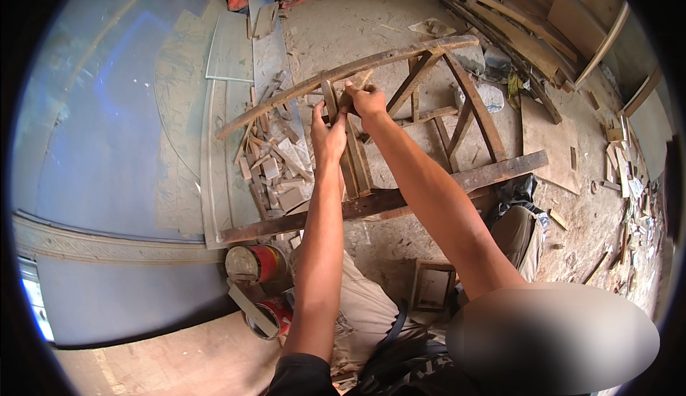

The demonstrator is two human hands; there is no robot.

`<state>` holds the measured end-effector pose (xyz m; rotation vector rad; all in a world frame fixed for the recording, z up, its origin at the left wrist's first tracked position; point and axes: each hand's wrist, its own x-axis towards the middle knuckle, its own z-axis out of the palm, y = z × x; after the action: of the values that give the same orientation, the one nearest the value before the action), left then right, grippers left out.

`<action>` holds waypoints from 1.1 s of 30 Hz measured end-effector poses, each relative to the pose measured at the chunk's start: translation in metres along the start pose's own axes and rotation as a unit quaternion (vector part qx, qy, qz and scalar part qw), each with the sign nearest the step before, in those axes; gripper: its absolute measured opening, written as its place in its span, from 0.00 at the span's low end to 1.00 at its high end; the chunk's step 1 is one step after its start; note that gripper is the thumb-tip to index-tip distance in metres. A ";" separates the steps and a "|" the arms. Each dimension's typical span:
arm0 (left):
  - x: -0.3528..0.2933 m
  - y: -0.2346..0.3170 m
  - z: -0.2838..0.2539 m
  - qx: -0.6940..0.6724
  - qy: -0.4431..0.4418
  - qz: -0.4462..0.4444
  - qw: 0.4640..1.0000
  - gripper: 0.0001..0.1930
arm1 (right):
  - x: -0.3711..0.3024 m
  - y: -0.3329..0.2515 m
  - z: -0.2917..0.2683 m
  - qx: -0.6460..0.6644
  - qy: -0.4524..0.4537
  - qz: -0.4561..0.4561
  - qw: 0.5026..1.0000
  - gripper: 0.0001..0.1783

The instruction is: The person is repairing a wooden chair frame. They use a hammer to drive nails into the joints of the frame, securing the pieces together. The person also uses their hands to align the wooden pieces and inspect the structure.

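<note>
A worn wooden frame [457,176] of long beams joined by slanted struts lies across the floor before me. My left hand [329,137] is closed around an upright wooden strut [329,99], near the curved far beam [300,89]. Beside it, touching or nearly so, my right hand [368,103] has its fingers bent in at the top of the struts. What those fingers hold is partly hidden by the hand; brown wood shows next to them.
Wood offcuts [289,159] are heaped left of the struts. Two red paint cans [268,264] stand near my left forearm, one with a flat stick in it. Glass panes [230,49] lean at the left. Planks [511,32] and scraps line the right side. My knees are below the near beam.
</note>
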<state>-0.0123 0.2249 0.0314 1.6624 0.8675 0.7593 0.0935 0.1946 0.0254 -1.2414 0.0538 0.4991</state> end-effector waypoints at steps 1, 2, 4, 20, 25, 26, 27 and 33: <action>0.000 0.000 -0.001 0.002 0.001 -0.007 1.000 0.26 | -0.001 -0.001 0.000 0.013 0.007 0.002 1.000 0.28; -0.001 0.001 -0.001 0.004 -0.007 -0.012 1.000 0.26 | 0.002 -0.001 -0.002 0.026 0.016 0.003 1.000 0.29; -0.002 0.003 -0.002 0.010 -0.024 -0.022 0.999 0.28 | 0.008 0.000 -0.006 0.033 0.011 0.009 0.999 0.30; 0.015 -0.022 0.007 0.004 0.000 0.037 0.999 0.28 | 0.049 0.020 -0.008 -0.012 -0.015 -0.009 1.000 0.29; 0.015 -0.027 -0.001 0.025 0.023 0.048 0.998 0.27 | 0.019 0.001 0.000 0.047 -0.064 0.017 0.997 0.21; 0.015 -0.026 0.000 0.027 0.021 0.056 0.998 0.27 | 0.017 -0.002 0.000 0.051 -0.064 0.023 0.996 0.21; 0.014 -0.024 0.000 0.030 0.019 0.063 0.997 0.27 | 0.016 -0.004 0.001 0.057 -0.060 0.027 0.996 0.20; 0.005 -0.010 0.001 -0.010 0.000 -0.001 1.000 0.27 | 0.018 -0.009 0.000 0.063 -0.056 0.040 0.996 0.18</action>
<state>-0.0100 0.2305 0.0216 1.6436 0.8590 0.7645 0.1132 0.1992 0.0276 -1.0893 0.0409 0.6251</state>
